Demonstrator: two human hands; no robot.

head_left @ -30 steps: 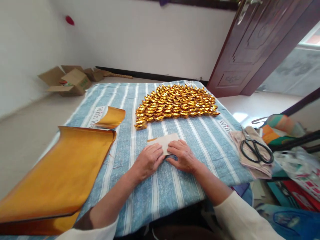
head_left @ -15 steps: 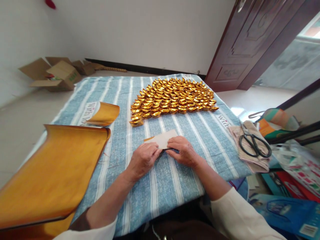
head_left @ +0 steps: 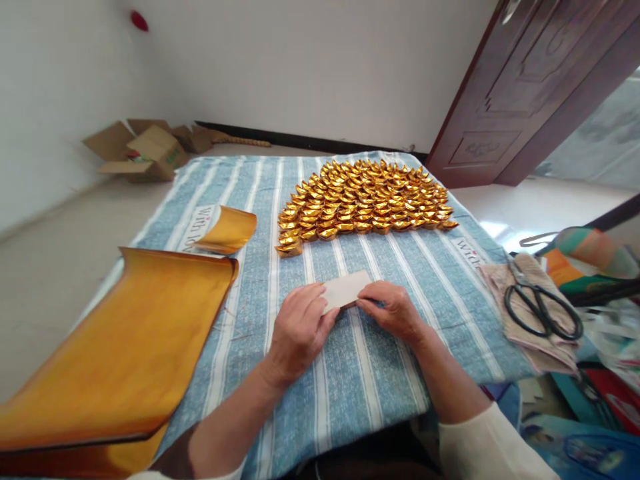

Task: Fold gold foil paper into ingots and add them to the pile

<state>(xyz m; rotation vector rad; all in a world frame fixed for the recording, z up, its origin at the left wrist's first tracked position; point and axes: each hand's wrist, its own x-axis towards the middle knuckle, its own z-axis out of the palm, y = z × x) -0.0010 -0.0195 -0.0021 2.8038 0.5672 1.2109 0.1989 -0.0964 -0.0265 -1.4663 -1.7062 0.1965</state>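
The slip [head_left: 347, 289] pinched between the left hand [head_left: 300, 330] and right hand [head_left: 393, 310] is thin paper, its upper face matt and off-white. The big sheet [head_left: 125, 347] at near left is foil paper, golden, smooth and shiny, curled at its far edge; the small curl [head_left: 227, 230] beyond it has the same glossy finish. The ingots [head_left: 365, 200] at the far side are folded foil with bright, creased, glinting faces. The cloth [head_left: 350, 373] is woven fabric, blue and white striped, matt and coarse. At right, scissors [head_left: 543, 308] of dark, dull metal lie on a rough beige rag [head_left: 525, 333]. The boxes [head_left: 145, 153] at far left are matt brown cardboard. The door [head_left: 520, 93] is dark wood, faintly glossy.
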